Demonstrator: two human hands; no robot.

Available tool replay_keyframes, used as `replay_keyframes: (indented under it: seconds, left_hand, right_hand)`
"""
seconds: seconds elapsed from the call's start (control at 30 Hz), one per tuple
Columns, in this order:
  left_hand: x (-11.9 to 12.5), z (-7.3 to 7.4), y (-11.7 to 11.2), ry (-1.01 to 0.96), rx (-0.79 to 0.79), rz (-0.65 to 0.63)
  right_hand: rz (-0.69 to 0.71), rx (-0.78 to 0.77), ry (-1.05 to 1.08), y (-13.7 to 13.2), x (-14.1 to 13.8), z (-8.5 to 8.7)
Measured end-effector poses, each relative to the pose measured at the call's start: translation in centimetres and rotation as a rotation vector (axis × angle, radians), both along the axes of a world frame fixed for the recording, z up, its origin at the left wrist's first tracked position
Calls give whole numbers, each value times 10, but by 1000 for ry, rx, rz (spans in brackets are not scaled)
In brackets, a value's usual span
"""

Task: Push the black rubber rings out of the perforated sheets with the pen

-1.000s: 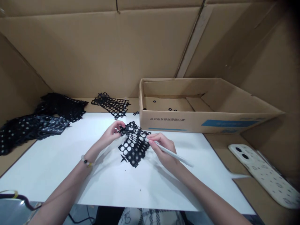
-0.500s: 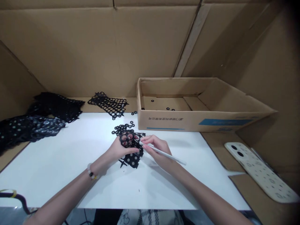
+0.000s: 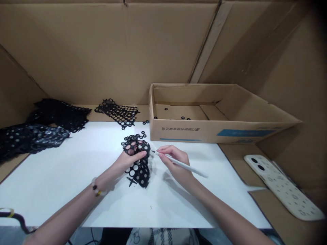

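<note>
My left hand [image 3: 127, 159] is closed on a black perforated rubber sheet [image 3: 139, 168], bunched and lifted off the white table surface [image 3: 76, 170]. My right hand [image 3: 173, 159] pinches a white stylus-like pen [image 3: 184, 165], its tip pointing left, just right of the sheet and not touching it. Several small black rings [image 3: 134, 137] lie loose on the table just beyond the sheet.
An open cardboard box [image 3: 219, 131] with a few black rings inside stands behind my right hand. More perforated sheets lie at the back [image 3: 117, 111] and in a heap at the far left [image 3: 38, 129]. A white phone in a patterned case [image 3: 281, 185] rests at the right. Cardboard walls surround the table.
My left hand has gathered the sheet from spread out to bunched and shifted it left. The pen tip has come off the sheet. Loose rings now lie on the table beyond it.
</note>
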State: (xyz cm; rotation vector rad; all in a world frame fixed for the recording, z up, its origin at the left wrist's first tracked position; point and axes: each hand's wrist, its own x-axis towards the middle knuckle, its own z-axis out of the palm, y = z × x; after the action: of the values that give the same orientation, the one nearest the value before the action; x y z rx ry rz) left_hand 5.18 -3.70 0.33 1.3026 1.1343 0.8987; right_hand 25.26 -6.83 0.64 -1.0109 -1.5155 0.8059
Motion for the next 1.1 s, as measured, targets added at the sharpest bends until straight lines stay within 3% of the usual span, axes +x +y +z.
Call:
replay_keyframes:
  seconds: [0.37, 1.1]
  left_hand:
    - [9, 6, -14, 174, 7, 142]
    - [12, 6, -15, 134, 59, 249]
  right_hand:
    - [3, -54, 7, -3, -2, 0]
    - [-31, -121, 12, -6, -6, -9]
